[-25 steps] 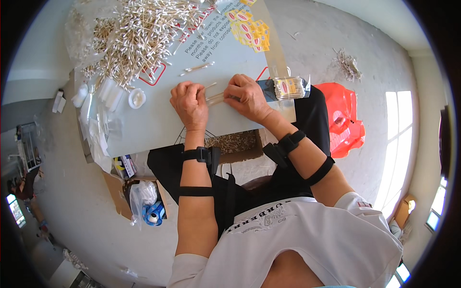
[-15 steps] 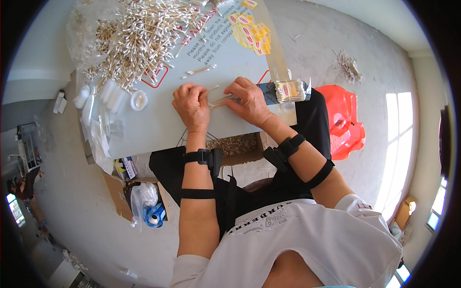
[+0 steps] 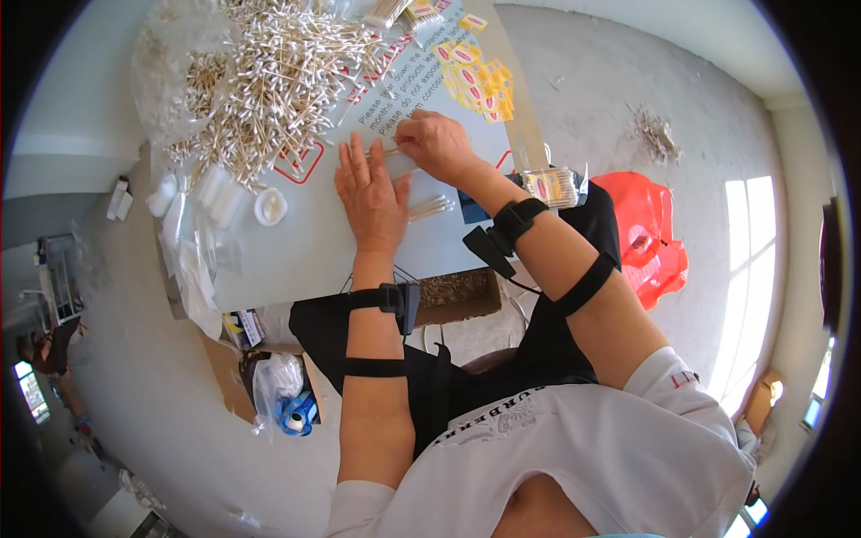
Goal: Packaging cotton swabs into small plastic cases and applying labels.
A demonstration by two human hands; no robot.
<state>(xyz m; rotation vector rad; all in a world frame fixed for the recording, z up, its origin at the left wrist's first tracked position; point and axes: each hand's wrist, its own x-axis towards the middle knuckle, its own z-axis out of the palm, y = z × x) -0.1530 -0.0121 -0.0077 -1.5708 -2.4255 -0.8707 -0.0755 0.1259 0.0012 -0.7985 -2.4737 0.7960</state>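
My left hand (image 3: 372,199) lies over the grey tabletop (image 3: 296,247), open, its fingers stretched forward. To its right, my right hand (image 3: 438,148) is closed, the fingertips pinched at loose cotton swabs (image 3: 387,152) between the two hands; how many it grips is hidden. A small row of cotton swabs (image 3: 432,209) lies just nearer me, beside my left wrist. Ahead and to the left spreads a big heap of cotton swabs (image 3: 278,85), partly on clear plastic. A filled clear packet of swabs (image 3: 551,187) sits at the table's right edge, by my right forearm.
Yellow printed labels (image 3: 480,82) are scattered at the far right, near bundled swabs (image 3: 387,11). A round white tub (image 3: 270,207) and clear cylinders (image 3: 220,197) stand at the left. Below are an open carton (image 3: 457,298), another box (image 3: 224,368) and a red plastic bag (image 3: 641,238).
Both hands have left the small row of swabs, which now lies on the table. My right hand has moved forward to loose swabs; my left hand has opened and stretched out.
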